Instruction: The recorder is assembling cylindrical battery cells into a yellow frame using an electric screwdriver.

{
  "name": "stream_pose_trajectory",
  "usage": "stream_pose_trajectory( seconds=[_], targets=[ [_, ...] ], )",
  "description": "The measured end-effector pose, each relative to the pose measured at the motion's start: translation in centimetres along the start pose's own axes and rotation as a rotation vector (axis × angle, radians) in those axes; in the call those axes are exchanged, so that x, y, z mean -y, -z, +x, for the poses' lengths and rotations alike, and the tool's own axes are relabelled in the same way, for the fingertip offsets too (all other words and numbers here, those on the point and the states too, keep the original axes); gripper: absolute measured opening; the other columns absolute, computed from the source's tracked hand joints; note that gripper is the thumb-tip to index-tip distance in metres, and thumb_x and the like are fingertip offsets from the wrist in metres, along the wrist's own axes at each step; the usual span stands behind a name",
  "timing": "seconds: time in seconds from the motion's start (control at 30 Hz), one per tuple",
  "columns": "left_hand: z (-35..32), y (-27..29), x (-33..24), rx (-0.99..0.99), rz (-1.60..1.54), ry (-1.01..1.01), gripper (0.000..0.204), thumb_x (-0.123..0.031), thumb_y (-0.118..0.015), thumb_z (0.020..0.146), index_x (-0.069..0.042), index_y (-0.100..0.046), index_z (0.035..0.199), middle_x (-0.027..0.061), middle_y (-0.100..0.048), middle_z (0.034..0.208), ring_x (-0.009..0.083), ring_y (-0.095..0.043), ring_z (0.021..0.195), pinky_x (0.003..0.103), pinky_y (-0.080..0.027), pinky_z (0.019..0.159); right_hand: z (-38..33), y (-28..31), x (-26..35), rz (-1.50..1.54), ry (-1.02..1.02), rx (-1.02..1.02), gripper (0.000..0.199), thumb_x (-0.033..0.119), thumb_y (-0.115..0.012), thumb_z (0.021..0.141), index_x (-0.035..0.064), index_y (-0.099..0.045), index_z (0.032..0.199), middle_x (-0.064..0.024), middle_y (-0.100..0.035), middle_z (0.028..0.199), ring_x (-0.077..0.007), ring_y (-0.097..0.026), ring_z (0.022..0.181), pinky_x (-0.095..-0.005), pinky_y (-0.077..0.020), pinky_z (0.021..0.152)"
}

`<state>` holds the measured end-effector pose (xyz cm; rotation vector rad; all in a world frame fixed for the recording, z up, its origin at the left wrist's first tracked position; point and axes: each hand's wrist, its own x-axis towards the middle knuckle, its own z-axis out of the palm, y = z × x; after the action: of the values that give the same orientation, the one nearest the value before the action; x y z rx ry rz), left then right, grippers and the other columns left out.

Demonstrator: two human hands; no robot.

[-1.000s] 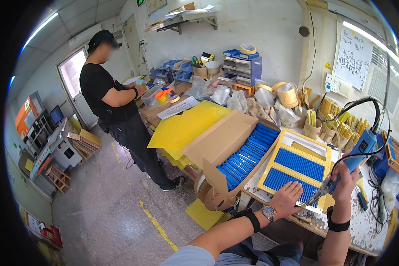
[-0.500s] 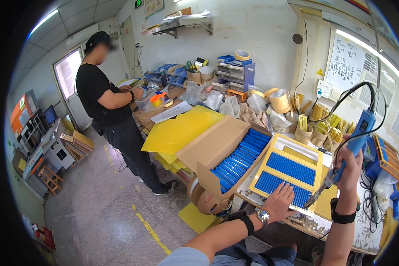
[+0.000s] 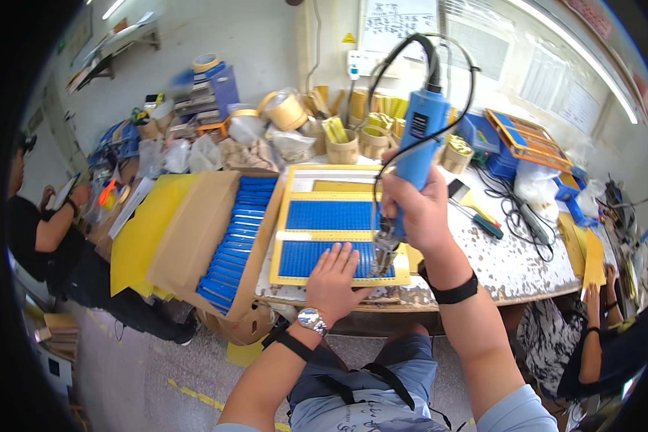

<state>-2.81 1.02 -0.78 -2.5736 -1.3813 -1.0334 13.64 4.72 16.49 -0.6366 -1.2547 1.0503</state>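
Right hand [image 3: 419, 201] gripping a blue corded tool [image 3: 421, 137], fist wrapped round its lower body. Left hand [image 3: 331, 277] flat, palm down, fingers extended onto the lower blue block, gripping nothing.

Biggest first: workbench [image 3: 518, 272], white top, paint badly chipped. On it, left of centre, open cardboard box [image 3: 187, 241], filled with a row of blue pieces [image 3: 236, 241]. Yellow sheets [image 3: 145, 241] stacked left of the box. Just right of the box: yellow frame [image 3: 324, 235], flat in front of the person, two blocks of thin blue strips [image 3: 327, 215] inside, split by a crossbar. Tool upright above the frame's right side, metal tip [image 3: 383, 258] down at the lower block's right end; can't tell if touching. Smaller: coiled black cable [image 3: 529, 216] and green-handled brush [image 3: 487, 227] right of the frame. Smallest: wristwatch [image 3: 312, 320], left wrist.
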Motion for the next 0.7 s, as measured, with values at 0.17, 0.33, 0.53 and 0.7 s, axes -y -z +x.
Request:
stream_pose_trajectory(
  seconds=[0.17, 0.33, 0.53, 0.7],
  targets=[
    [0.6, -0.5, -1.1, 0.013, 0.034, -0.013, 0.074, -0.047, -0.083, 0.073, -0.002, -0.063, 0.129, 0.0216, -0.061, 0.137, 0.0365, -0.056, 0.131, 0.048, -0.041, 0.112, -0.7, 1.2, 0.8, 0.015, -0.002, -0.02, 0.034, 0.005, -0.065, 0.089, -0.0007, -0.056, 0.121, -0.0034, -0.058, 0.074, -0.0101, -0.053, 0.054, -0.0258, -0.044, 0.052],
    [0.4, -0.9, -0.9, 0.012, 0.036, -0.015, 0.074, -0.046, -0.083, 0.073, -0.002, -0.063, 0.129, 0.0212, -0.06, 0.138, 0.0366, -0.055, 0.131, 0.048, -0.041, 0.112, -0.7, 1.1, 0.7, 0.024, -0.017, -0.011, 0.034, 0.004, -0.065, 0.089, -0.0009, -0.056, 0.121, -0.0028, -0.058, 0.074, -0.0099, -0.054, 0.055, -0.0257, -0.0437, 0.053],
    [-0.3, -0.1, -0.2, 0.001, 0.051, 0.0, 0.074, -0.045, -0.083, 0.072, -0.001, -0.063, 0.129, 0.021, -0.06, 0.138, 0.0365, -0.055, 0.131, 0.05, -0.04, 0.113, -0.6, 0.1, -0.4, -0.008, -0.014, -0.027, 0.029, 0.005, -0.07, 0.089, 0.0023, -0.057, 0.115, 0.0014, -0.058, 0.071, -0.0075, -0.054, 0.055, -0.0247, -0.0432, 0.05],
    [-0.1, -1.3, -0.5, -0.022, -0.05, -0.022, 0.08, -0.048, -0.082, 0.071, 0.001, -0.06, 0.131, 0.0222, -0.058, 0.14, 0.038, -0.052, 0.134, 0.048, -0.037, 0.115, -1.7, 1.6, -0.7, -0.044, 0.064, -0.072, 0.03, 0.007, -0.065, 0.09, -0.0005, -0.055, 0.117, 0.0001, -0.055, 0.067, -0.0082, -0.051, 0.053, -0.0242, -0.0412, 0.05]
  ],
)
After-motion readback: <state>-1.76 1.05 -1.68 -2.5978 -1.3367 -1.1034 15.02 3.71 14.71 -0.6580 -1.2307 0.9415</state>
